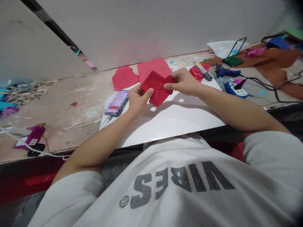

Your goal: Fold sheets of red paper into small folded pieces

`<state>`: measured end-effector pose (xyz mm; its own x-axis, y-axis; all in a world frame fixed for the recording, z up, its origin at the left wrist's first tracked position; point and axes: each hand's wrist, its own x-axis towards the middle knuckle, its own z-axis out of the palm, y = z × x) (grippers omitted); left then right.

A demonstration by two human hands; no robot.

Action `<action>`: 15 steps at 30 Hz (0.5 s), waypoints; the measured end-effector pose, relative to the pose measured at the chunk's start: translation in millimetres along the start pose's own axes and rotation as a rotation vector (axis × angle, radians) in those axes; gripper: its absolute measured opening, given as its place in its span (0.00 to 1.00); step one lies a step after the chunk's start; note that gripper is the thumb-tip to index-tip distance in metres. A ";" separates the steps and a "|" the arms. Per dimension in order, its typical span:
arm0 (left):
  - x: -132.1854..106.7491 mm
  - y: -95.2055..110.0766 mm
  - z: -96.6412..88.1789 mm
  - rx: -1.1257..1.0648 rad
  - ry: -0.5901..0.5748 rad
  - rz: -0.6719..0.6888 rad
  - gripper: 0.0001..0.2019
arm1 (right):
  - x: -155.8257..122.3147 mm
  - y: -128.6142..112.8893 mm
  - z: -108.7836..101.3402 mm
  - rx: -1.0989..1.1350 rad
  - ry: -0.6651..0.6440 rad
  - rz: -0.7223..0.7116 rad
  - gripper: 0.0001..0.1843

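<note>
A folded piece of red paper (157, 84) is held up between both hands over the white board (175, 118). My left hand (139, 98) pinches its left edge, the thumb lying on the near face. My right hand (181, 82) grips the right side, also with the thumb in front. Crease lines run across the paper, and its lower end comes to a blunt point. The fingers behind the paper are partly hidden. Just beyond lies a larger red sheet (153, 64), with another red sheet (125, 77) to its left.
A phone (117, 102) lies left of my left hand. On the right are a grey cutter (203, 71), red pieces (196, 73), a blue glue gun (228, 73), a blue power socket (236, 90) and a green stand (233, 60). A purple power strip (30, 137) sits far left, near wood scraps.
</note>
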<state>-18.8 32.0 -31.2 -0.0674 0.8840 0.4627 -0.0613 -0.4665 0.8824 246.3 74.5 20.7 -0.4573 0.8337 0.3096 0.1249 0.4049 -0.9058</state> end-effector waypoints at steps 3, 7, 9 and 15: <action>0.9 2.3 1.3 0.022 0.027 0.010 0.37 | -2.1 -0.5 0.8 -0.028 -0.060 0.026 0.30; 1.1 6.4 1.8 0.062 0.062 0.015 0.41 | -4.0 1.5 4.8 -0.023 -0.125 0.025 0.26; 1.1 7.8 2.2 0.063 0.060 0.009 0.41 | -3.5 5.4 7.4 -0.022 -0.108 0.019 0.24; 1.8 8.0 4.7 0.040 0.057 0.014 0.41 | -0.3 20.2 17.9 -0.007 0.033 -0.080 0.24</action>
<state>-14.8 30.0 -22.9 -0.1251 0.8734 0.4707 -0.0198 -0.4765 0.8789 233.1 75.7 -2.9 -0.4367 0.8104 0.3906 0.0956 0.4736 -0.8756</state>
